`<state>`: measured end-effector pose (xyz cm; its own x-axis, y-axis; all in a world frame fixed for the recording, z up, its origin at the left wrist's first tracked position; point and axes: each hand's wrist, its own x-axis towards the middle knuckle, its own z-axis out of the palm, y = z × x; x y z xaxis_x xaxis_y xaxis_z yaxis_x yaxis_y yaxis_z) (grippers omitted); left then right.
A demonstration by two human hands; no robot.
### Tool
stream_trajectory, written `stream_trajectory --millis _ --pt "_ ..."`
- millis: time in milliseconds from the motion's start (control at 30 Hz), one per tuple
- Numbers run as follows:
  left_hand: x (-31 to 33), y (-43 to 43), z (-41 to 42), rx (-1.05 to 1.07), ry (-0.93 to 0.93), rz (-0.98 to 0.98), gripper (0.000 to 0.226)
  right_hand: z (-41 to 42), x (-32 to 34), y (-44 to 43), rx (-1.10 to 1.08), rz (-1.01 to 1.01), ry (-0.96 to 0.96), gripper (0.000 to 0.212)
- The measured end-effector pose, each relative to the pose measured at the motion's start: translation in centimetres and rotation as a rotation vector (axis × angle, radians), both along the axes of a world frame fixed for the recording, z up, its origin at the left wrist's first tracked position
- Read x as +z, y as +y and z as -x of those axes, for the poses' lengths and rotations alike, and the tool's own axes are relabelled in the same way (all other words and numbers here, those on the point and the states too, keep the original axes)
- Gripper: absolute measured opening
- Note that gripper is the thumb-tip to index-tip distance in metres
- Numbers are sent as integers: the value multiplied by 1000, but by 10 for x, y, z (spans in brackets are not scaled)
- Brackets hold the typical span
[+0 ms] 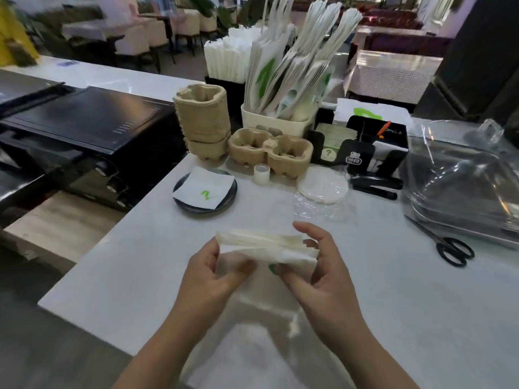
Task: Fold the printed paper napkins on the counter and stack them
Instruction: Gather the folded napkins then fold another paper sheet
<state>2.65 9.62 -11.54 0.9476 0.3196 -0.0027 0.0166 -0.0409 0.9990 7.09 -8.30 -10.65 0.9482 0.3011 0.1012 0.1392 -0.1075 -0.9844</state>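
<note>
Now mid-fold: left hand [213,272] and right hand [323,272] fingers pinch the layered white paper napkin [269,247] with green print; next likely crease, then stack on folded white napkin [203,188] atop dark round plate [179,204].

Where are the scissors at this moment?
In the head view the scissors lie on the white counter at the right, beside the clear plastic bag.

1. Single view: head-worn wide-angle camera, looking forward and steeply down from above the white counter top [393,304].
2. Close range: both forearms enter from the bottom edge; left hand [213,273] and right hand [323,273] sit near frame centre.
3. Far field: the upper frame reaches a blurred seating area beyond the counter.
4. Straight edges bow near the borders.
</note>
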Motion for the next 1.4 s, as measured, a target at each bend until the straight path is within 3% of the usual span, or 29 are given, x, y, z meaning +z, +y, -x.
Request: stream_trajectory --millis 67,167,333,533,667,833,900,1000,1067,1267,1400 --pt "4 19 -12 23 -47 -61 20 -10 0 26 -33 -16 -39 56" --pt "3 41 -27 -1 -63 -124 25 -16 -6 56 -110 -45 -42 51" --pt "-6 70 -54 -187 -147 -201 40 -18 -14 83 -308 -16 -34 72" --pt "-16 79 -74 -307 -139 -84 56 -22 -14 99 -449 -16 -10 72" --pt "-15 74 -71 -372 -48 242 55 -20 -16 94 -464 6 16 72" --pt "-19 61 -72 -324 -24 195 49 -21 -26 86 -450 18 28 65" --pt "-20 63 -74 -325 16 135 45 -23 -30 80 -431 16 105 57" --pt "-12 76 -80 -274 28 69 43 -33 -26 81 -315 55 231 23" --pt "-2 90 -92 -209 52 10 43 -48 -14 90 -242 100 247 14" --pt "19 154 -149 -40 267 -115 55 -120 6 152 -160 159 269 25" --pt "12 184 -180 23 256 -333 67 -154 -5 188 -214 389 186 71"
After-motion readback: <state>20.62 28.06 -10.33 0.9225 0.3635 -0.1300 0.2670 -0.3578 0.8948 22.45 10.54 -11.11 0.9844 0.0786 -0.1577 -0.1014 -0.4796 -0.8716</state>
